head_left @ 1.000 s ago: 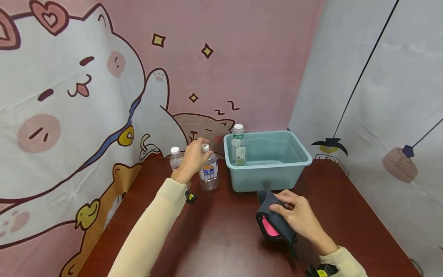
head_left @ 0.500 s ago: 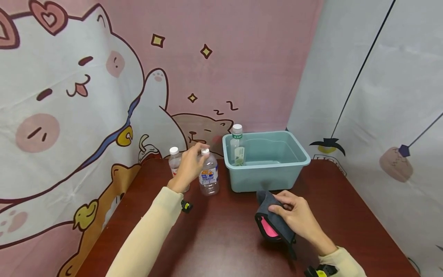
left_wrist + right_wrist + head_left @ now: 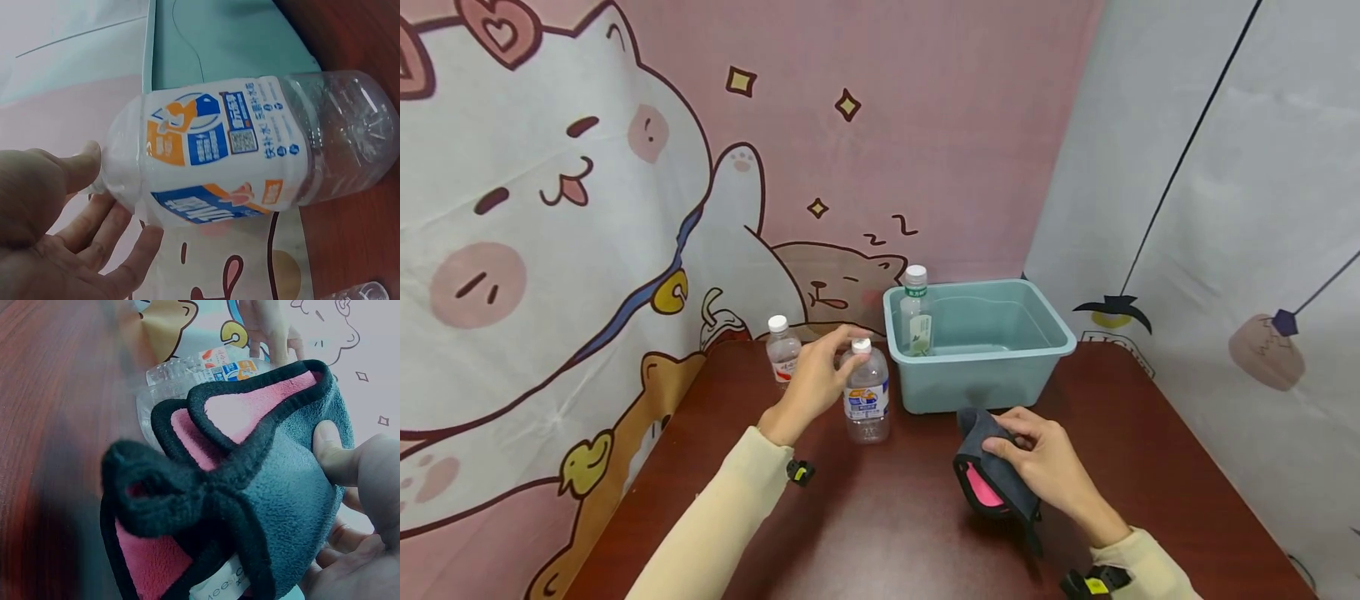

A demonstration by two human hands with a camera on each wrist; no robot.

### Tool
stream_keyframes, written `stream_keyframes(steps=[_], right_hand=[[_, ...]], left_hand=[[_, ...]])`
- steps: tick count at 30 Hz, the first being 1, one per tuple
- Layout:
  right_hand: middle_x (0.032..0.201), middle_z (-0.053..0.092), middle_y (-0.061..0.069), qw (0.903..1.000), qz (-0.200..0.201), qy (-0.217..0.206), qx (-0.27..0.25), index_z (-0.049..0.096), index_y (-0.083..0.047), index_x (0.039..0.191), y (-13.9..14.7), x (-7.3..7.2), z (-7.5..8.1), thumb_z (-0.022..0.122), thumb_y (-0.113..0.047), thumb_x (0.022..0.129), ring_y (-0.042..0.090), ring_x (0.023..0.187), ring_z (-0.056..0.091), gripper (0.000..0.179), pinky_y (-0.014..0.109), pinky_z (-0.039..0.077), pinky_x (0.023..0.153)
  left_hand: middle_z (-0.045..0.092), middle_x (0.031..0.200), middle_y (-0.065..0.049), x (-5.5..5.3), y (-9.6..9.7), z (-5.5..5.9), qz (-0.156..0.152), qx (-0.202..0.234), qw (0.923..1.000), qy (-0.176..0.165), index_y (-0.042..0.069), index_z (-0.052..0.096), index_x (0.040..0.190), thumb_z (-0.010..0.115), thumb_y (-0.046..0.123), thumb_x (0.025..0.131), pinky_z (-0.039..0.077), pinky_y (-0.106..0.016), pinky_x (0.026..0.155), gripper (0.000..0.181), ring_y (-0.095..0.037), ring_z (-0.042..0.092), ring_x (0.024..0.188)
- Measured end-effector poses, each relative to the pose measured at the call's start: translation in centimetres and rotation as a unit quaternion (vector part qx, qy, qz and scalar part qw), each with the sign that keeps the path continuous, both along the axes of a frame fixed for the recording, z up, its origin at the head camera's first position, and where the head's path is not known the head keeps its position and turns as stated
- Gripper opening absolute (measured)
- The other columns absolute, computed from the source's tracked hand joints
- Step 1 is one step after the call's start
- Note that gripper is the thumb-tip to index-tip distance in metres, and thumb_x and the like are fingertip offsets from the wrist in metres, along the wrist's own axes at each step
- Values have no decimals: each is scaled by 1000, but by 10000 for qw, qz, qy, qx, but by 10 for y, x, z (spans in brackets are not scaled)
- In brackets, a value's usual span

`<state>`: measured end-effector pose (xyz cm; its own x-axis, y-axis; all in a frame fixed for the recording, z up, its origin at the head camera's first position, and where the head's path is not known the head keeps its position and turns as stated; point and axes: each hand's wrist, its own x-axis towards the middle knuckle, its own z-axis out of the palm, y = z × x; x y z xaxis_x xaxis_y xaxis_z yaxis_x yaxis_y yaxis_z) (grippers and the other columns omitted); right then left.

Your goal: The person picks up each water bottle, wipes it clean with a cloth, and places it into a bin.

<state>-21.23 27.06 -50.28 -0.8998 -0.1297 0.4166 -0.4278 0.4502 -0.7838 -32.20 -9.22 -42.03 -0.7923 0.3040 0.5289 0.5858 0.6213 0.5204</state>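
Note:
My left hand (image 3: 816, 379) pinches the white cap and neck of a clear plastic bottle (image 3: 867, 402) between thumb and fingers. This bottle has a blue, orange and white label, and stands out upright left of the tub. The left wrist view shows the thumb at the neck of the same bottle (image 3: 212, 150), with other fingers spread below. In my right hand (image 3: 1048, 458) is a folded grey cloth (image 3: 996, 467) with black edging and a pink inner side. Close up in the right wrist view, the cloth (image 3: 294, 481) shows a black loop and a white tag.
A light-blue plastic tub (image 3: 977, 385) stands at the back of the brown table (image 3: 880, 533). One green-labelled bottle (image 3: 916, 317) stands inside its left end. Another clear bottle (image 3: 782, 350) with a red-and-white label stands behind my left hand. Printed cloth walls (image 3: 970, 125) enclose the table.
My left hand has come down onto the bottle's cap, and the bottle has shifted right and nearer to me. My right hand and the cloth have barely moved.

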Motion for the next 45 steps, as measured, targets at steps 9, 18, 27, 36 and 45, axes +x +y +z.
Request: stream_keyframes(steps=[9, 18, 27, 36, 45], right_hand=[[110, 81, 3, 9999, 10, 88, 67, 87, -6, 134, -5, -8, 9, 92, -9, 101, 3, 81, 65, 34, 20, 54, 65], [115, 82, 1, 9995, 95, 254, 144, 86, -10, 138, -13, -22, 21, 92, -11, 101, 7, 88, 66, 37, 21, 56, 68], [121, 83, 5, 9993, 138, 352, 72, 84, -11, 142, -33, -35, 40, 90, -9, 103, 6, 96, 71, 40, 20, 60, 78], [134, 77, 9, 9982, 545, 247, 47, 79, -12, 151, -63, -40, 42, 86, -17, 107, 19, 120, 73, 45, 23, 65, 93], [163, 60, 9, 9971, 577, 157, 468, 62, -18, 169, -81, -36, 27, 80, -27, 113, 32, 148, 60, 60, 54, 62, 118]], left_hand=[[86, 140, -7, 15, 10, 5, -560, 189, 9981, -155, 15, 80, 145, 88, 17, 105, 74, -45, 89, 41, -23, 81, 97], [79, 155, -6, 31, 19, 2, -1257, 75, 9903, -578, 15, 75, 154, 89, 13, 104, 69, -51, 112, 51, -25, 81, 132], [77, 158, -9, 41, 22, -2, -1726, -155, 9847, -190, 11, 71, 159, 87, 10, 106, 64, -49, 120, 56, -27, 77, 143], [84, 142, -9, 45, 25, -9, -1464, 160, 9888, -255, 11, 67, 144, 91, 13, 103, 68, -49, 113, 47, -26, 85, 128], [84, 143, -11, 47, 21, -8, -1448, 202, 9891, -167, 9, 73, 136, 94, 13, 100, 69, -46, 110, 41, -27, 86, 127]])
